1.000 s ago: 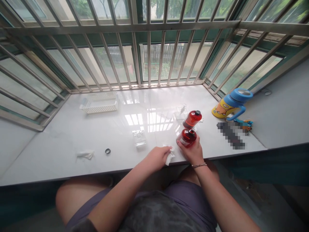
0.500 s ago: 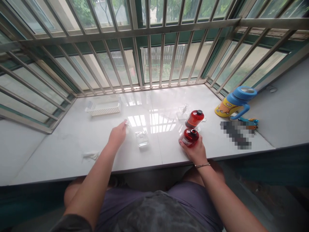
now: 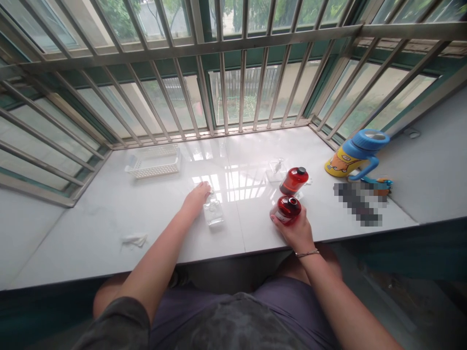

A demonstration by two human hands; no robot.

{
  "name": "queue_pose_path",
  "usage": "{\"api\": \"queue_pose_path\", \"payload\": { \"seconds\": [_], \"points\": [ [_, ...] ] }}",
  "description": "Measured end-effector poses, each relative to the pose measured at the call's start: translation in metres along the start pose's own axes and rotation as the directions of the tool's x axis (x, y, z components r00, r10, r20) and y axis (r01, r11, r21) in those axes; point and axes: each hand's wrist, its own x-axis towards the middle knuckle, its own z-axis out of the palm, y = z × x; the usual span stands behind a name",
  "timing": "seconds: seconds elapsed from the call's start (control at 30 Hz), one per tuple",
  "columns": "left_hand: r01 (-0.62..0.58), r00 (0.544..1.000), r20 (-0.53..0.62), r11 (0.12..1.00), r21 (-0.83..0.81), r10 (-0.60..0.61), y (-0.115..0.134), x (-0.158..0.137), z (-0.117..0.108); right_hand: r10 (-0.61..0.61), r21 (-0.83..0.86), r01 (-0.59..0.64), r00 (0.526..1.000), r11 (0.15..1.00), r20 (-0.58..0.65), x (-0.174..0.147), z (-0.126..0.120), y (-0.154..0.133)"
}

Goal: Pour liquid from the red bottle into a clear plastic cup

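My right hand [image 3: 296, 227] is wrapped round a dark red bottle [image 3: 288, 206] with an uncapped neck, upright on the white counter. Just behind it stands a second red bottle [image 3: 295, 181], this one with a black cap. My left hand [image 3: 198, 197] is closed at the far left corner of a clear square glass bottle [image 3: 213, 214]. Its fingertips are pinched together, and what they hold, if anything, is too small and pale to name. A clear pump top [image 3: 279, 165] rises from a transparent square container [image 3: 274, 173] beyond the capped bottle.
A white perforated basket [image 3: 155, 167] sits at the back left. Crumpled white tissue [image 3: 134, 240] lies near the front left edge. On the right stand a blue and yellow tumbler [image 3: 355, 153], a pixelated dark item [image 3: 359, 206] and small blue-orange objects [image 3: 381, 184]. Metal window bars [image 3: 222, 87] enclose the back.
My left hand has moved right and slightly toward me, from open counter to beside the clear glass bottle. The right hand keeps its grip on the red bottle.
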Motion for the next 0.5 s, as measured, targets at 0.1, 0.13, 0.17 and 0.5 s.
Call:
{"api": "queue_pose_path", "payload": {
  "seconds": [0.1, 0.13, 0.17, 0.5],
  "points": [
    [0.047, 0.998, -0.036, 0.998, 0.038, -0.045, -0.005, -0.008, -0.009, -0.006, -0.002, 0.006, 1.000, 1.000, 0.001, 0.000, 0.001, 0.001],
    [0.050, 0.998, -0.028, 0.998, 0.045, -0.049, -0.008, -0.011, -0.012, -0.006, -0.004, 0.006, 1.000, 1.000, 0.000, 0.000, 0.001, 0.002],
    [0.042, 0.999, -0.012, 0.998, 0.048, -0.041, -0.010, -0.015, -0.014, -0.007, -0.007, 0.007, 1.000, 1.000, -0.001, 0.000, 0.001, 0.002],
    [-0.113, 0.993, 0.025, 0.990, 0.081, 0.111, -0.015, -0.002, 0.004, -0.016, -0.008, 0.016, 1.000, 1.000, -0.003, 0.000, 0.002, 0.004]
  ]
}}
